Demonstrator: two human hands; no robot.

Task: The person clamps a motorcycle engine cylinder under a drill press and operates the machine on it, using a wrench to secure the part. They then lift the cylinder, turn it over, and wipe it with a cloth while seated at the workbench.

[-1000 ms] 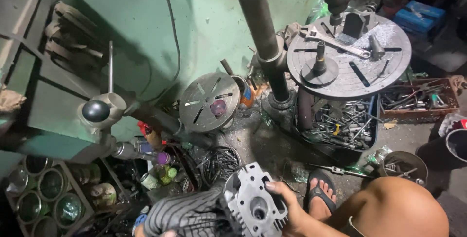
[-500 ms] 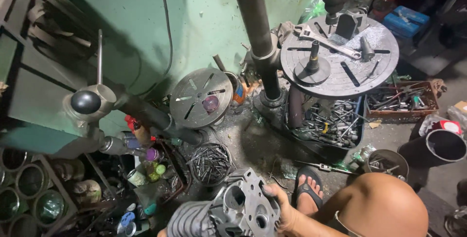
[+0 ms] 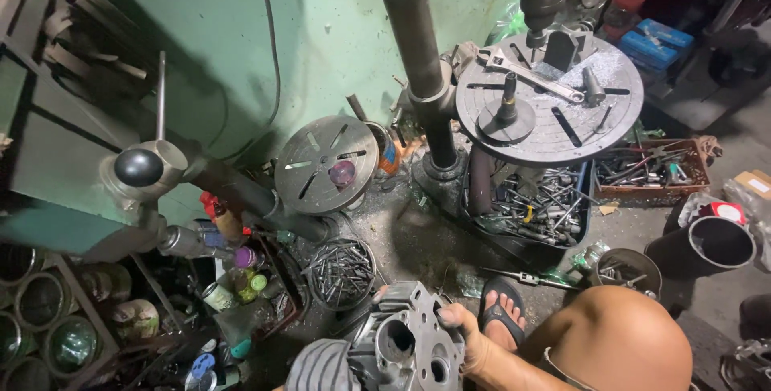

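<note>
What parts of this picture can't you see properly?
- Left hand: head view, not in sight; the engine part and the bottom edge hide it.
- Engine part: its lower half is cut off by the bottom edge.
- Right hand: its palm is hidden against the engine part.
- Tool bin: partly covered by the round drill table.
- Nails in the small tub: too small to count.

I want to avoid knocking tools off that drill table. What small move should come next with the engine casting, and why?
Probably clear the round drill table first: a wrench and loose pins lie on it. The right hand grips the grey engine casting low near the floor, so it has no bare spot to land yet.
</note>
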